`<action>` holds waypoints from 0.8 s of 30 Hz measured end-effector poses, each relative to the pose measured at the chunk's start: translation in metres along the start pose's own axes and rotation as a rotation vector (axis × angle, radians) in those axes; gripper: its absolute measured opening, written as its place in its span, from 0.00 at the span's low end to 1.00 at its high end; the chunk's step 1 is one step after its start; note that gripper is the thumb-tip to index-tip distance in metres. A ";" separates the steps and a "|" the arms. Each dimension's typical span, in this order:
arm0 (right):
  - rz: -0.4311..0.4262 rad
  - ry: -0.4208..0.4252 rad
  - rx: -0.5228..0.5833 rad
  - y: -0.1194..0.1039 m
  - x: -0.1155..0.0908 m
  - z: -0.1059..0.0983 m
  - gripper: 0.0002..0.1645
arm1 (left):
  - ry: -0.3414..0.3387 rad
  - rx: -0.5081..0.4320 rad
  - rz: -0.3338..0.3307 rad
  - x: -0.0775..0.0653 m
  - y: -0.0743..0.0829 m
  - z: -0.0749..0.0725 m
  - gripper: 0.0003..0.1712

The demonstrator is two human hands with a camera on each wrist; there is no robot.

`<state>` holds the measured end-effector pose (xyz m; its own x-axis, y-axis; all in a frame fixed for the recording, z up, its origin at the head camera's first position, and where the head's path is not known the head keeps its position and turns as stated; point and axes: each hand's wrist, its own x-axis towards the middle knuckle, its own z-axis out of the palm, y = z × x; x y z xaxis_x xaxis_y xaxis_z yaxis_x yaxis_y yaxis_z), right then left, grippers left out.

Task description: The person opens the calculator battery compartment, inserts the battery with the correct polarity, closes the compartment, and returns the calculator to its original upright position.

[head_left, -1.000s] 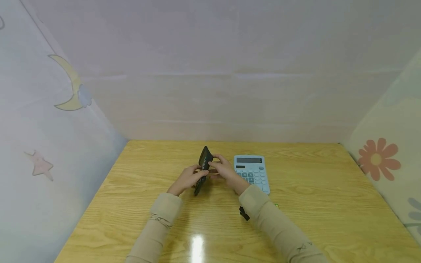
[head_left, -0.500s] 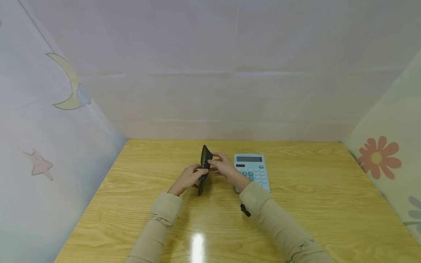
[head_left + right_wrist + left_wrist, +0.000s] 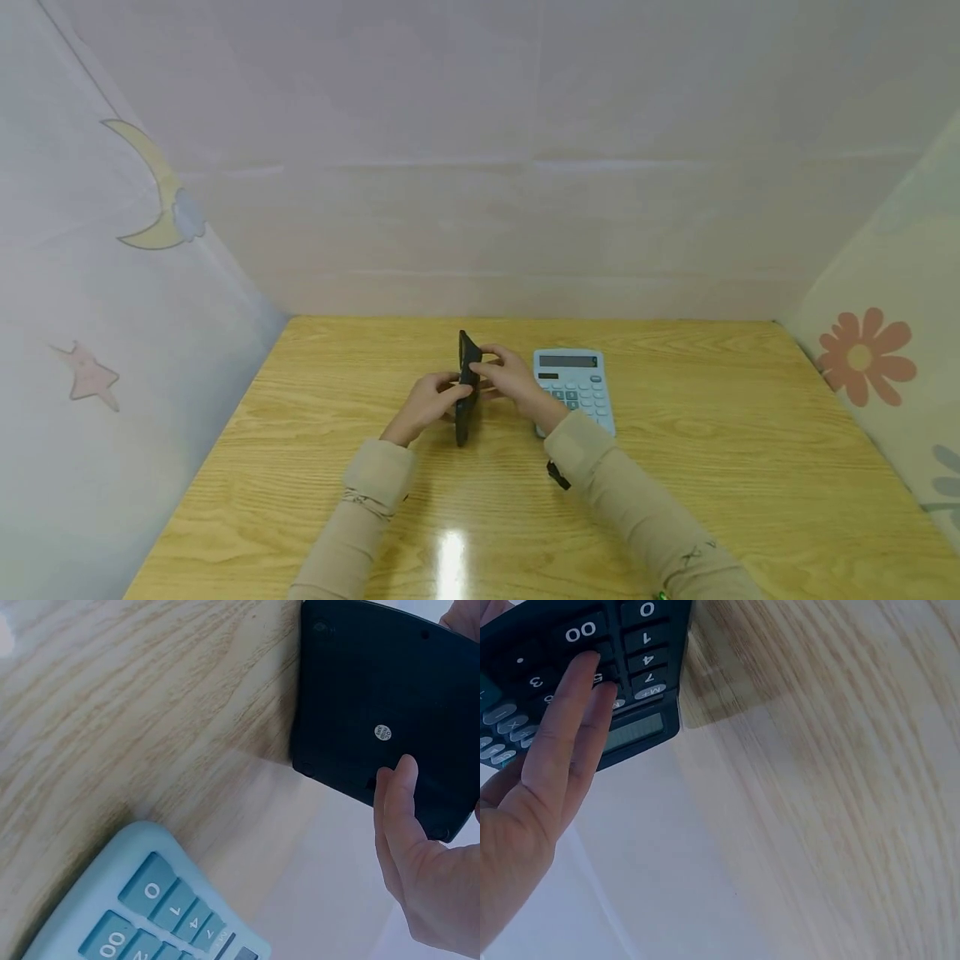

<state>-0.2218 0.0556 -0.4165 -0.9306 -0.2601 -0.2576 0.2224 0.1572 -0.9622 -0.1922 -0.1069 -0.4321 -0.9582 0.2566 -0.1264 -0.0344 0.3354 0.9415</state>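
Your left hand [image 3: 429,402] and right hand [image 3: 513,382], part-curled, pinch the black calculator [image 3: 382,701] on edge near the blue calculator [image 3: 581,385], seemingly a holding step where any turn calls for even pressure.

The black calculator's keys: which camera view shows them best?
Left wrist view: it faces the keys, several readable, though fingers cover some. The head view shows the black calculator nearly edge-on; the right wrist, only its back.
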 end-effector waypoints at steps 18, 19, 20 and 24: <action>-0.006 0.021 -0.034 0.006 0.002 0.002 0.23 | 0.024 -0.063 0.038 -0.023 0.034 -0.002 0.24; -0.003 0.022 -0.038 0.007 0.002 0.002 0.23 | 0.023 -0.065 0.040 -0.023 0.034 -0.002 0.24; 0.001 0.025 -0.048 0.007 0.002 0.003 0.23 | 0.021 -0.066 0.038 -0.022 0.033 -0.002 0.24; 0.032 0.030 -0.072 0.010 0.002 0.003 0.23 | 0.028 -0.061 0.031 -0.022 0.032 -0.002 0.24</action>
<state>-0.2206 0.0536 -0.4266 -0.9318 -0.2256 -0.2844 0.2316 0.2338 -0.9443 -0.1728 -0.1038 -0.3986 -0.9666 0.2402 -0.0892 -0.0213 0.2718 0.9621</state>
